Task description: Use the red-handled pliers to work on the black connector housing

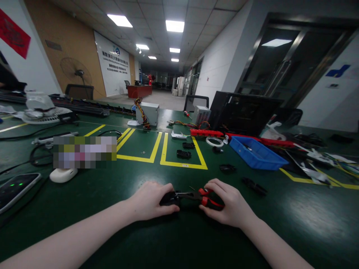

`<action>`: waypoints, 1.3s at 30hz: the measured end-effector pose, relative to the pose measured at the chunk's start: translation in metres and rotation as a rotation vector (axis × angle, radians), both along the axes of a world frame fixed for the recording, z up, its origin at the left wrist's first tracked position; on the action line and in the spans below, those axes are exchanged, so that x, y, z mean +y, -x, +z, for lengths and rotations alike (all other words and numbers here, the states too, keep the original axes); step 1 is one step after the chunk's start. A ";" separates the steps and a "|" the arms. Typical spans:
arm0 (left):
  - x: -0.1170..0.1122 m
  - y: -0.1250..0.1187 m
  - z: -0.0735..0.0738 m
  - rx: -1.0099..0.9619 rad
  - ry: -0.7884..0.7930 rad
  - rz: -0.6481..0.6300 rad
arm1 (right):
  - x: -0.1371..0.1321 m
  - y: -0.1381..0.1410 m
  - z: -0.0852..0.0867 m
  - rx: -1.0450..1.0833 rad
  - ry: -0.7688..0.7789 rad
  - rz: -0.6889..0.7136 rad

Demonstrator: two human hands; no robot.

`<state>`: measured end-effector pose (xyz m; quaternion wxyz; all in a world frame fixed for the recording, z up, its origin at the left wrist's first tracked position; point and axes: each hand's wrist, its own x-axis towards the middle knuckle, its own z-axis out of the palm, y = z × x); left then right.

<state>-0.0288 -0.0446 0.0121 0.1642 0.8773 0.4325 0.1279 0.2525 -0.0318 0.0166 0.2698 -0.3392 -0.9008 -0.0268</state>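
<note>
My left hand [151,201] is closed round a small black part [169,199] that rests on the green table [112,224]. My right hand [227,203] grips the red handles of a pair of pliers [204,197]. The dark pliers nose points left and meets the black part between my two hands. Both hands rest low on the table near its front edge.
A blue tray [255,153], red strips [206,132], a white tape ring [214,141] and small black parts [183,153] lie beyond my hands. A grey power supply box [148,113] and a black case [244,114] stand farther back. A phone-like device [15,188] and cables are on the left.
</note>
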 end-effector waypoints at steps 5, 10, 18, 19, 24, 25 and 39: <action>0.001 0.000 0.000 0.004 0.001 -0.003 | -0.001 0.000 0.001 0.000 0.030 -0.008; 0.002 0.000 0.002 -0.013 0.036 0.007 | -0.001 -0.001 0.001 -0.006 -0.025 -0.013; 0.002 0.003 0.003 -0.070 0.064 -0.040 | 0.002 -0.005 -0.003 -0.029 -0.267 0.019; 0.002 0.003 0.002 -0.066 0.057 -0.042 | 0.002 -0.005 -0.003 -0.027 -0.264 0.018; 0.003 0.002 0.001 -0.044 0.021 -0.044 | 0.002 -0.004 -0.002 -0.042 -0.243 0.010; 0.003 0.002 0.001 -0.041 0.019 -0.041 | 0.002 -0.004 -0.002 -0.043 -0.249 0.008; 0.002 0.000 -0.001 -0.017 0.009 -0.049 | 0.005 -0.004 -0.007 -0.045 -0.218 0.051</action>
